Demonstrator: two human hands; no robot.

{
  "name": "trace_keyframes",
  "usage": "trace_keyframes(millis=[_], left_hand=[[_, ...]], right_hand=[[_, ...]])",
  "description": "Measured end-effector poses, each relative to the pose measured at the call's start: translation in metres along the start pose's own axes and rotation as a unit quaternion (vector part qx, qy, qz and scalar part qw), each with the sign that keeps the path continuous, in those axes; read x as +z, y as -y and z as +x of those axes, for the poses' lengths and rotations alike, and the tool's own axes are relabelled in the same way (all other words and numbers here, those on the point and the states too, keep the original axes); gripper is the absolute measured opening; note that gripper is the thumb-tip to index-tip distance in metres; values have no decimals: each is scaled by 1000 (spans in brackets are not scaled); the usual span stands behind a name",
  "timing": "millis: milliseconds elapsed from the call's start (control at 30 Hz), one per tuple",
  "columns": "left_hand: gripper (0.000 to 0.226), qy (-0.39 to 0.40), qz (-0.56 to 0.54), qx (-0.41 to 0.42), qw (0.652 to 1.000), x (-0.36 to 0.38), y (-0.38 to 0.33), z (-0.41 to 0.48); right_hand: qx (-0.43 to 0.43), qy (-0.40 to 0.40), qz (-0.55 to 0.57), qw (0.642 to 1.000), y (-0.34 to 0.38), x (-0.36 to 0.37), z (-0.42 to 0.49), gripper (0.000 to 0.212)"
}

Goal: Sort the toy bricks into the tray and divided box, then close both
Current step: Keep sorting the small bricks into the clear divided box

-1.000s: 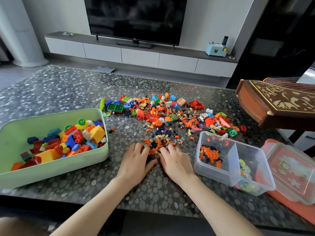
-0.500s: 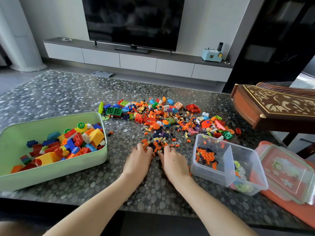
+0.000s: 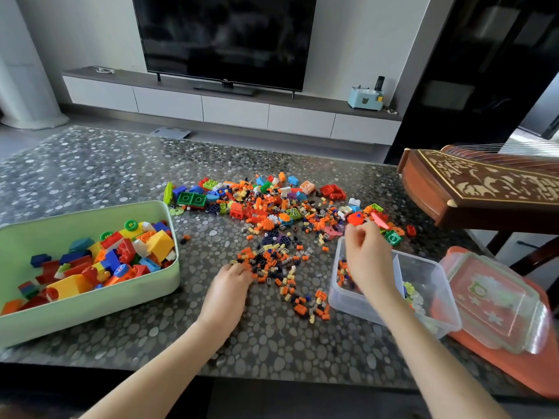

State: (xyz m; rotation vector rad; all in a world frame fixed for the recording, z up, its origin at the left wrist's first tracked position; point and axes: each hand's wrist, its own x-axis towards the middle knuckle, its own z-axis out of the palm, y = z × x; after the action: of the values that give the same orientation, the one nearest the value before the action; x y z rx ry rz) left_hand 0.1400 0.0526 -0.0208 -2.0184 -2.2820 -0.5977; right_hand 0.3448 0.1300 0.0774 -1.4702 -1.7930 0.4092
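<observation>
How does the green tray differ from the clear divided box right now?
The green tray is opaque and undivided; the clear box is see-through with a divider. The tray holds big bricks; the box holds tiny bricks. The tray looks larger than the box. Both stand open on the table.

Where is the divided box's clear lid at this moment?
In the head view, the clear lid lies far right on the table, atop an orange surface, just right of the divided box.

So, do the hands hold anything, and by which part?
Cannot be told. The right hand, curled above the divided box, is blurred; the left hand touches the small bricks, fingers bent.
</observation>
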Motion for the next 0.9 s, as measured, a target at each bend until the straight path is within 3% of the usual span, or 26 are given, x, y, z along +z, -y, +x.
trace_keyframes(millis=[167,233,300,433,500,567,667,800,900], left_hand=[[25,-60,-109,-109,986,-12,-9,4],[23,-64,-134,-152,977,-15,-11,9],[21,-60,-167,-201,964,-21,-14,13],[16,-37,-313,-250,916,-45,-42,32],[13,-10,-381,-206,901,-54,-76,45],[13,21,-379,-112,918,-55,-116,59],[17,97,-281,23,954,-43,-163,76],[27,220,-129,121,959,-29,-173,86],[24,157,-185,109,964,-42,-157,79]], right_hand=[[78,200,-128,968,-34,-11,21,41],[91,217,-125,964,-40,-13,26,52],[143,200,-32,969,-47,-17,33,57],[258,179,189,931,-55,-36,35,46],[269,154,243,919,-56,-46,34,46],[278,124,267,914,-60,-51,34,45],[278,118,265,916,-67,-55,33,44],[237,143,201,940,-68,-54,26,39],[163,100,157,969,-62,-53,19,32]])
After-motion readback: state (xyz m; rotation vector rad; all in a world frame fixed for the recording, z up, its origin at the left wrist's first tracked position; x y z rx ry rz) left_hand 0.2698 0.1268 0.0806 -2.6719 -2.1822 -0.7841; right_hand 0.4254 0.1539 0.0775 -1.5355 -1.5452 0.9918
